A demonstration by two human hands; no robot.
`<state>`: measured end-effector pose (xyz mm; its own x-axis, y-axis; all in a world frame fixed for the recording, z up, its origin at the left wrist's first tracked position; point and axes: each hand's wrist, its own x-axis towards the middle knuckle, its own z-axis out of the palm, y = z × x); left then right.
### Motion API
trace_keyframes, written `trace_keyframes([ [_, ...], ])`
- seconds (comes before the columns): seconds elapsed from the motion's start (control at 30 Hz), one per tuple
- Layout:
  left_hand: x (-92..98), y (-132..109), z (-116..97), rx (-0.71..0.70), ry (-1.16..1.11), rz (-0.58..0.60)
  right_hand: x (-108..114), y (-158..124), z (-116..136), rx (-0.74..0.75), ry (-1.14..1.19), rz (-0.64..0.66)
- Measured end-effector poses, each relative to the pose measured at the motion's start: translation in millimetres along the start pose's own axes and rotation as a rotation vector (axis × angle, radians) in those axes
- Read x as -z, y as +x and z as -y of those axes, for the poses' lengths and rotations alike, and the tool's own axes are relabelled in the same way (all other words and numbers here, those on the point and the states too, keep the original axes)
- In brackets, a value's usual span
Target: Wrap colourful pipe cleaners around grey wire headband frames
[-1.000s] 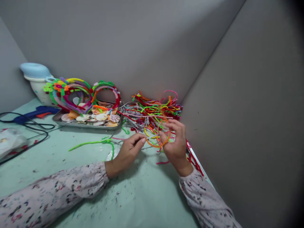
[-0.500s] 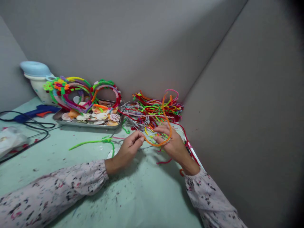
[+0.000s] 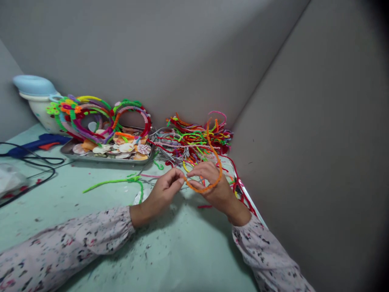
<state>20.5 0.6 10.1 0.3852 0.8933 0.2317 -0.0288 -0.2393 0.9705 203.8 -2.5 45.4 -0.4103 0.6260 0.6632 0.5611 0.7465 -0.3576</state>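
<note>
My left hand pinches one end of an orange pipe cleaner between thumb and forefinger. From that pinch the pipe cleaner curves right and then up, crossing in front of my right hand. The right thumb and fingers are apart, with their tips close to the left fingertips. A bright green pipe cleaner with a twisted knot lies on the table left of my hands. Behind them is a heap of loose, many-coloured pipe cleaners.
Shells fill a metal tray at the back left, where several pipe-cleaner headbands stand. Beyond it is a white container with a blue lid. A blue tool and a black cable lie farther left. A grey partition rises at right.
My right hand has moved nearer to the left fingertips, its fingers still apart. The left pinch on the orange pipe cleaner is unchanged. The view has turned slightly to the right.
</note>
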Motion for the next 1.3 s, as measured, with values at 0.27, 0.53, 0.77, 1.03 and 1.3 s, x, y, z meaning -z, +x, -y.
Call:
trace_keyframes([
  [0.27,-0.6,1,-2,-0.013,0.007,0.007,0,0,3,-0.074,-0.003,0.040],
  [0.53,-1.0,3,-4,-0.049,0.071,0.011,0,-1,1,-0.091,-0.001,0.044],
  [0.77,-1.4,4,-7,-0.117,0.151,0.005,3,-1,6,-0.233,0.065,0.073],
  [1.03,-1.0,2,-11,-0.141,0.187,0.020,9,3,15,-0.359,0.135,0.124],
  [1.3,-1.4,2,-9,-0.148,0.209,0.024,9,3,17,-0.404,0.166,0.147],
])
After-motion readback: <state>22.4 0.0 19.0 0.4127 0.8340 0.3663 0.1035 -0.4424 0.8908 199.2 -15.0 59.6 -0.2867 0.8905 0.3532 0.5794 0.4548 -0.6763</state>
